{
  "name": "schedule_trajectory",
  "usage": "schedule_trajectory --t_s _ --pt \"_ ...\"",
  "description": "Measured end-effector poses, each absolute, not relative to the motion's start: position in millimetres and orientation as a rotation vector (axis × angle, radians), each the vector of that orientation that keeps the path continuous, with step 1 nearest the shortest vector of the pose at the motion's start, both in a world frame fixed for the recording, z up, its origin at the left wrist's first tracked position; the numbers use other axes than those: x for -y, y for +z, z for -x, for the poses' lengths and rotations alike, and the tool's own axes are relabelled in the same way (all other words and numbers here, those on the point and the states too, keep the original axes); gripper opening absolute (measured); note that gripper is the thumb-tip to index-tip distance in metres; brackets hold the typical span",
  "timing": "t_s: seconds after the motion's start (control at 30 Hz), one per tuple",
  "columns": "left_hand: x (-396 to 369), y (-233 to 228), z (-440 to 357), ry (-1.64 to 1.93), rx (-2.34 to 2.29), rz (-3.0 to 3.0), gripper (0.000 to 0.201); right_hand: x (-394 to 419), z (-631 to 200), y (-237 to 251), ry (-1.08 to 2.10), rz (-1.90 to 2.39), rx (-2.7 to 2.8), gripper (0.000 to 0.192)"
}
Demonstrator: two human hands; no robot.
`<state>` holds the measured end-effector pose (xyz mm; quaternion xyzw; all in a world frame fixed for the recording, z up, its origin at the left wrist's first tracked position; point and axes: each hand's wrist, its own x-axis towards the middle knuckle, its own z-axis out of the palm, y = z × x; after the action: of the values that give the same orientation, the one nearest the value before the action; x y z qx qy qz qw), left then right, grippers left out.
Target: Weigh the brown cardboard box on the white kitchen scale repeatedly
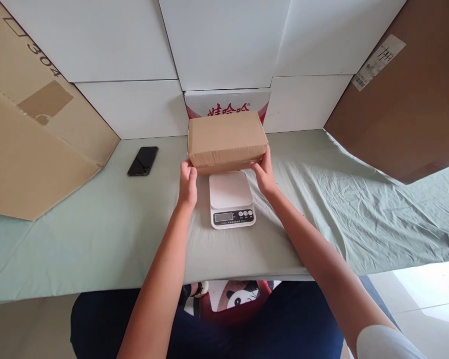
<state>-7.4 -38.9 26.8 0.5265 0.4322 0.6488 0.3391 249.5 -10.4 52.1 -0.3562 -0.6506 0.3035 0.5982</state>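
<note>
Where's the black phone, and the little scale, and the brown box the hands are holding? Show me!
Black smartphone (142, 161): head view, middle of its glossy upper face.
White digital scale (232, 198): head view, on its weighing platform.
Held cardboard box (228, 138): head view, on its top face.

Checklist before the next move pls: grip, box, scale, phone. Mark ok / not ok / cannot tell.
1. Both hands on the brown box: ok. Left hand at its left end, right hand at its right.
2. Box closed: ok on the sides in view, no open flap shows; underside cannot tell.
3. Box apart from the white scale: cannot tell. It is at the scale's far edge, and the angle hides any contact.
4. Scale display readable: not ok, no legible digits.
5. Phone away from the box: ok. It lies on the green cloth, left of the left hand.
</note>
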Motion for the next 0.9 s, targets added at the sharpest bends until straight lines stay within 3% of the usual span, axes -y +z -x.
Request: schedule_trajectory --t_s 0.23,0.43,0.9 --pt "106 27 -8 1.702 -1.035 -1.428 0.059 73 -262 39 0.728 0.841 1.453 0.09" --pt "144 22 -8 1.648 -1.099 -1.418 0.066 105 -254 32 0.692 0.895 1.412 0.081" --pt "153 25 -10 1.649 -1.164 -1.341 0.075 114 -247 36 0.727 0.946 1.357 0.067"
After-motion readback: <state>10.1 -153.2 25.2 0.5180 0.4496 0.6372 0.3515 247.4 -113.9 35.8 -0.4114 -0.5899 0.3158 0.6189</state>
